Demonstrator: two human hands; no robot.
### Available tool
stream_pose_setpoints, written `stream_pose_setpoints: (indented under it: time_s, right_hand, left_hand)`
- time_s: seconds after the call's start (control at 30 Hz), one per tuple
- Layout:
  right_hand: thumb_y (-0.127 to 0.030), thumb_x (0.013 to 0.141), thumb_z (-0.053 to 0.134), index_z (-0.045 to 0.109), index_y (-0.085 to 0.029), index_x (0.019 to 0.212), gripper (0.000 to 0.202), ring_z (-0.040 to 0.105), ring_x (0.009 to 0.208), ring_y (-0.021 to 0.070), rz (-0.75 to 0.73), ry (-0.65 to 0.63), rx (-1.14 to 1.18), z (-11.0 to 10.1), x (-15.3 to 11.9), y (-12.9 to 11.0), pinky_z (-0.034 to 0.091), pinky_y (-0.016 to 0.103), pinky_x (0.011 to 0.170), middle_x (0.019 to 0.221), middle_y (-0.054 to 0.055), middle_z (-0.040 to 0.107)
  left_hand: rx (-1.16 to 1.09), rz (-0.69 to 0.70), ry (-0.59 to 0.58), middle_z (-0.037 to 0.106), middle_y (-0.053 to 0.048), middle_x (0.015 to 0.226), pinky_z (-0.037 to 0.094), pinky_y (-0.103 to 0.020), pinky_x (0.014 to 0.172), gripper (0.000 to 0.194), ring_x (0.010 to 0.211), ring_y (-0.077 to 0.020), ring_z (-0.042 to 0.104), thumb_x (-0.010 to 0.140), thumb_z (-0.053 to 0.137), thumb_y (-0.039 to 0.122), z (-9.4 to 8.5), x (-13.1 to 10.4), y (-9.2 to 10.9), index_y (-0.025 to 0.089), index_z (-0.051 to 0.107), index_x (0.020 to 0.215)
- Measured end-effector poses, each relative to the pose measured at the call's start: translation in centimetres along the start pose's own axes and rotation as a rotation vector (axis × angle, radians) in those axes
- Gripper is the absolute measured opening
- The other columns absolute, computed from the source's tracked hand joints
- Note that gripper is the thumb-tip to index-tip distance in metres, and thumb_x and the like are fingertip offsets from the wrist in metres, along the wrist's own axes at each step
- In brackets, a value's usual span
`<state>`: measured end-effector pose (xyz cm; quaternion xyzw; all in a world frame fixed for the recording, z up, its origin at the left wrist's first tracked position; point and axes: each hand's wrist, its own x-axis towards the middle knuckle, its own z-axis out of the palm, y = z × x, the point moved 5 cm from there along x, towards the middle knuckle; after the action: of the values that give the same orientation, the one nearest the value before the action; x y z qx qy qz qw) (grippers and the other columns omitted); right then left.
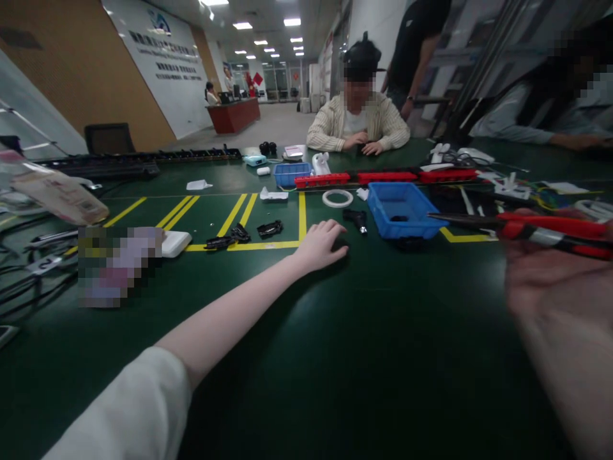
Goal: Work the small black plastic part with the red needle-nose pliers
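Observation:
My left hand (322, 247) rests on the green table (306, 332) with its fingers apart and slightly curled, holding nothing. Just right of its fingertips lies a small black tool with a metal tip (356, 221). My right hand (550, 275), at the right edge, is wrapped round long-nosed pliers (555, 231) with red and black handles. Their narrow tip points left, in front of the rim of a blue bin (407, 223). A small black object (399, 218) is inside the bin. Black parts (228, 238) lie left of my left hand, near yellow tape.
Beyond the bin, a long red rail (383, 178) crosses the table near a white ring (338, 199) and a smaller blue basket (292, 172). A person (359, 115) sits opposite. Cables and a bottle (57, 191) are at left; wires lie at right.

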<state>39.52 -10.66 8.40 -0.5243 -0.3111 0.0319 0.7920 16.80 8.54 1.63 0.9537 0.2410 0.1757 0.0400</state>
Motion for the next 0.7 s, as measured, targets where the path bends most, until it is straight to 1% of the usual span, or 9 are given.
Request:
stream_pose_setpoints:
  time_s: [0.07,0.1,0.13,0.17,0.27,0.4,0.5,0.6,0.7]
  right_hand:
    - [-0.038,0.065,0.055,0.054,-0.025,0.075,0.016,0.059,0.104,0.0246,0.141,0.196,0.205,-0.2,-0.1,0.9,0.052,0.041,0.078,0.094,0.004,0.056]
    - [-0.035,0.064,0.055,0.054,-0.023,0.073,0.015,0.061,0.096,0.0211,0.222,0.238,0.256,0.0,-0.1,1.5,0.053,0.036,0.076,0.091,0.004,0.055]
    - [-0.034,0.064,0.054,0.054,-0.021,0.073,0.016,0.062,0.09,0.018,0.265,0.264,0.286,0.1,-0.1,1.9,0.053,0.031,0.074,0.088,0.004,0.054]
    - [-0.033,0.065,0.055,0.055,-0.02,0.074,0.016,0.062,0.085,0.0166,0.28,0.254,0.289,0.2,0.0,2.2,0.053,0.029,0.073,0.085,0.004,0.055]
    - [-0.032,0.065,0.056,0.051,-0.021,0.072,0.014,0.062,0.079,0.0155,0.309,0.247,0.286,0.1,0.2,3.5,0.054,0.028,0.072,0.076,0.001,0.054]
    - [-0.033,0.067,0.058,0.052,-0.021,0.073,0.015,0.064,0.078,0.0157,0.369,0.247,0.276,-0.2,0.2,5.2,0.056,0.029,0.071,0.073,0.0,0.058]
    - [-0.034,0.069,0.058,0.052,-0.022,0.075,0.015,0.066,0.08,0.0156,0.409,0.237,0.282,-0.2,0.2,5.7,0.057,0.031,0.077,0.075,0.0,0.06]
    - [-0.035,0.07,0.056,0.052,-0.023,0.074,0.014,0.067,0.083,0.0151,0.438,0.209,0.292,-0.2,0.3,5.7,0.056,0.033,0.083,0.076,0.0,0.061]
    - [-0.035,0.071,0.055,0.05,-0.025,0.073,0.011,0.067,0.082,0.0152,0.456,0.177,0.288,-0.1,0.2,5.9,0.058,0.035,0.083,0.075,-0.001,0.06]
  left_hand:
    - [-0.034,0.083,-0.008,0.054,-0.008,0.122,0.043,-0.034,0.093,0.037,0.111,-0.0215,0.051,0.09,0.051,0.039,1.2,2.0,3.5,0.016,0.05,0.12]
    - [-0.047,0.126,-0.015,0.053,-0.007,0.124,0.044,-0.032,0.093,0.039,0.112,-0.0204,0.051,0.091,0.051,0.039,1.8,2.9,5.2,0.016,0.049,0.122]
    - [-0.057,0.161,-0.019,0.053,-0.007,0.126,0.044,-0.03,0.093,0.039,0.113,-0.0196,0.051,0.091,0.051,0.038,2.3,3.8,6.6,0.016,0.049,0.123]
    - [-0.062,0.189,-0.024,0.052,-0.008,0.127,0.044,-0.03,0.094,0.039,0.113,-0.0195,0.051,0.09,0.051,0.036,2.8,4.7,7.8,0.015,0.049,0.123]
    - [-0.061,0.234,-0.038,0.051,-0.01,0.13,0.046,-0.032,0.091,0.04,0.113,-0.0212,0.051,0.091,0.05,0.032,4.2,6.9,10.1,0.015,0.047,0.127]
    - [-0.06,0.221,-0.068,0.059,-0.009,0.118,0.048,-0.036,0.088,0.027,0.111,-0.0241,0.054,0.091,0.048,0.027,5.5,8.5,10.7,0.017,0.058,0.113]
    - [-0.084,0.205,-0.082,0.062,-0.009,0.111,0.049,-0.037,0.086,0.024,0.105,-0.0243,0.057,0.091,0.049,0.029,5.5,8.3,10.3,0.016,0.061,0.109]
    - [-0.136,0.23,-0.095,0.062,-0.007,0.113,0.048,-0.035,0.089,0.023,0.105,-0.0214,0.058,0.092,0.051,0.028,4.3,6.2,9.7,0.018,0.06,0.11]
    - [-0.201,0.256,-0.135,0.063,-0.004,0.114,0.048,-0.031,0.089,0.019,0.102,-0.017,0.059,0.089,0.057,0.025,2.4,2.5,8.5,0.02,0.061,0.107]
